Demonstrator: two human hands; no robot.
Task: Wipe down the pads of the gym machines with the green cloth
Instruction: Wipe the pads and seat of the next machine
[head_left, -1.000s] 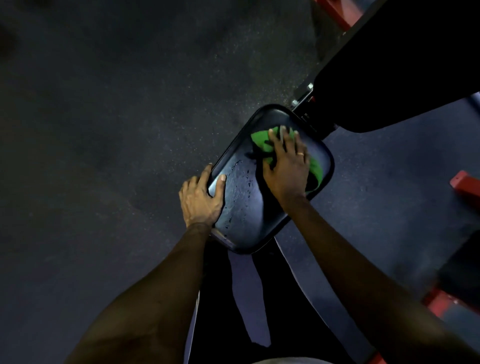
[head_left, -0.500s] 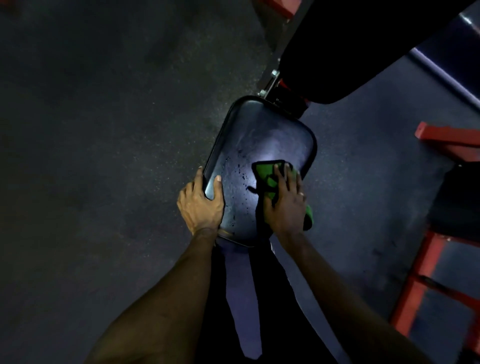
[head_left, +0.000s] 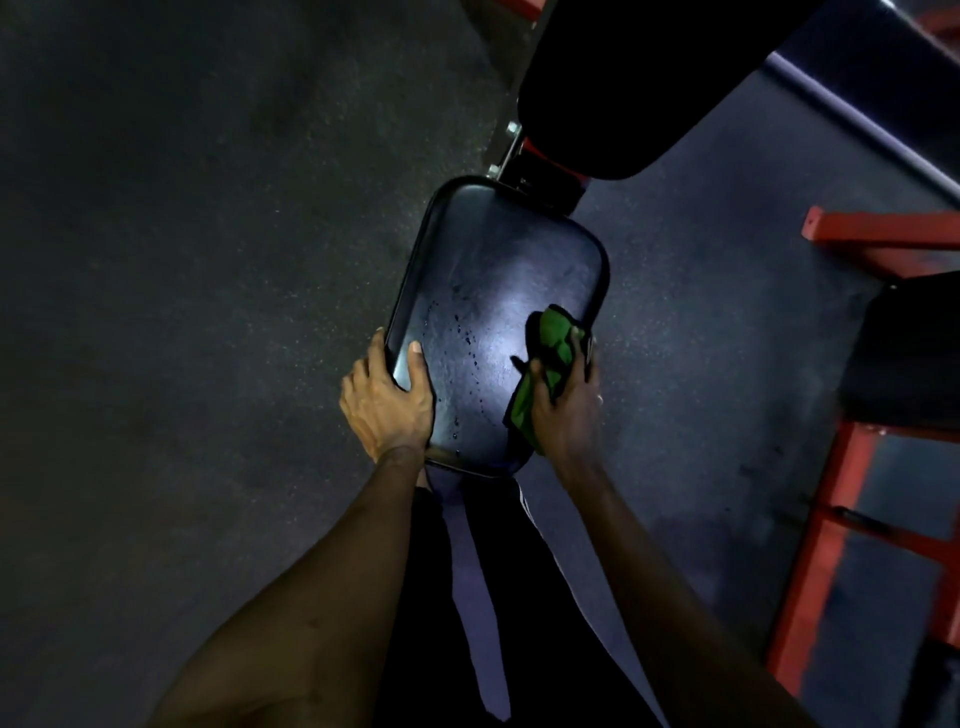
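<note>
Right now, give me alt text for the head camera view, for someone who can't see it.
A person's right hand holds a green cloth against the right edge of a glossy black padded seat, while the left hand grips its left edge. Droplets dot the seat; a red metal frame stands to the right.

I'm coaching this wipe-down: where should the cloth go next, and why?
Probably slide the cloth left across the pad: the right hand holds it at the right edge, while droplets show nearer the left hand, which grips the left edge.
</note>
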